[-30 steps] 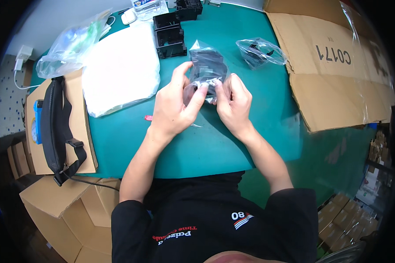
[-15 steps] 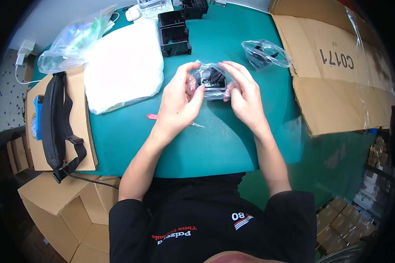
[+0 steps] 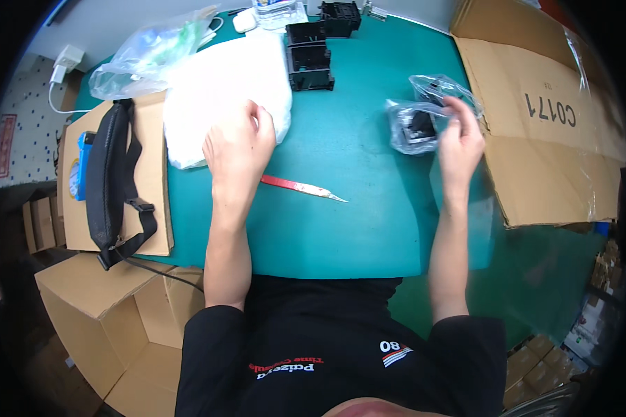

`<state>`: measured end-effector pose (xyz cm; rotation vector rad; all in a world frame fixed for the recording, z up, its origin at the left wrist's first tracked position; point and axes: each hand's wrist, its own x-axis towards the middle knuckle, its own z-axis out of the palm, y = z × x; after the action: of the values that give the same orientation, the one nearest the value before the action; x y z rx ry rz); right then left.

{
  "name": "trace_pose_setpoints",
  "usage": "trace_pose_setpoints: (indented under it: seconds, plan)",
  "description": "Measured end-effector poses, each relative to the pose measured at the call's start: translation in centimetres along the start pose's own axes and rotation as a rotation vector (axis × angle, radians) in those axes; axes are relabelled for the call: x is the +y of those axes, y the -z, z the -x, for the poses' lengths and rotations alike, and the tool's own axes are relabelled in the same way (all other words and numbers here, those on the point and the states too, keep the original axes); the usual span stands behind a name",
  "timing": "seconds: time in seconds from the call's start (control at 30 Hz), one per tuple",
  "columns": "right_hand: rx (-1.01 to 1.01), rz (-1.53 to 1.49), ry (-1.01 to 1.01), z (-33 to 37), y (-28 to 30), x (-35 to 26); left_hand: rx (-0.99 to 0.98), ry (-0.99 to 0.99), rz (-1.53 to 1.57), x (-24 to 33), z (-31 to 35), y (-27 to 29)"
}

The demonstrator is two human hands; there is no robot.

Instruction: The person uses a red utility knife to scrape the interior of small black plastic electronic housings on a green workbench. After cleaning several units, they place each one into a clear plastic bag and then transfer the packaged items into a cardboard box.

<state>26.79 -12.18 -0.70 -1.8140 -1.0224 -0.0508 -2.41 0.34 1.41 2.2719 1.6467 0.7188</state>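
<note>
My right hand [image 3: 459, 139] holds a clear plastic bag with a black part inside [image 3: 414, 126] at the right of the green table [image 3: 368, 208], just in front of a second bagged black part [image 3: 438, 89]. My left hand [image 3: 238, 149] hovers with fingers apart over the edge of a white foam sheet stack [image 3: 222, 90], holding nothing. A red-handled blade tool [image 3: 300, 187] lies on the table between my hands.
Two black plastic frames [image 3: 309, 55] stand at the back, another [image 3: 341, 15] behind them. A flattened cardboard box [image 3: 542, 118] lies right. On the left are cardboard with a black strap [image 3: 115, 181], a blue device [image 3: 83, 163] and a plastic bag [image 3: 149, 48].
My hands have parted: the right carried the bagged black part to the right beside the other bag, and the left let go and moved left to the foam sheets.
</note>
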Motion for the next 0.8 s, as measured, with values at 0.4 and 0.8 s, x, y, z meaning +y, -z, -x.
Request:
trace_pose_setpoints:
  seconds: [0.4, 0.8]
  plan:
    - [0.338, -0.069, 0.731, 2.9, 0.6, -3.3, 0.202, -0.359, -0.38, -4.6, -0.8, -3.8]
    - [-0.247, -0.365, 0.58, 6.6, -3.7, -5.3, 0.108, -0.361, 0.135, -1.1, -0.2, -1.4]
